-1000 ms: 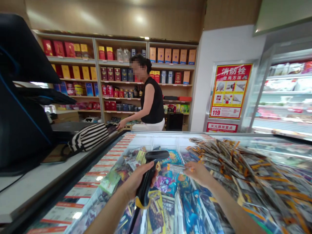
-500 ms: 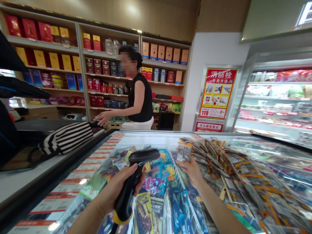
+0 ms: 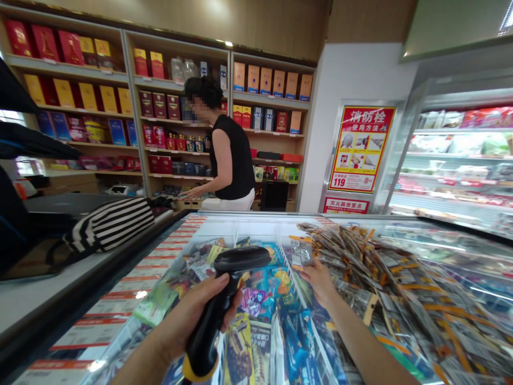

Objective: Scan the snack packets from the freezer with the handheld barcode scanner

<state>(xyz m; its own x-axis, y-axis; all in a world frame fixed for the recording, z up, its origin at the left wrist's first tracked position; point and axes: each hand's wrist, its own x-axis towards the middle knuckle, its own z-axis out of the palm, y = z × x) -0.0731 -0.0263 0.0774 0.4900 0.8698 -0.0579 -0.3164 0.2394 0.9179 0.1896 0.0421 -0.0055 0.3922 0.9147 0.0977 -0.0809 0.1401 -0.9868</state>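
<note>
My left hand (image 3: 200, 310) is closed round the handle of a black and yellow barcode scanner (image 3: 212, 321), its head level and turned to the right. My right hand (image 3: 320, 280) pinches a small clear packet with orange edges (image 3: 301, 251), near the left end of a pile of similar packets (image 3: 401, 289). The scanner head and the packet are a short way apart. Both hands are above the glass top of a chest freezer (image 3: 236, 222). Beneath the glass lie ice cream packs (image 3: 240, 347) in wire-divided rows.
Price labels (image 3: 96, 321) run along the freezer's left side. A striped bag (image 3: 112, 224) rests on the counter at left. Behind the freezer a person in a black top (image 3: 232, 155) stands before shelves of boxes (image 3: 252, 80). A lit display fridge (image 3: 460, 155) is at right.
The scanner has shifted slightly to the right in my left hand. My right hand stays on the packet. The person behind has leaned forward and lowered an arm.
</note>
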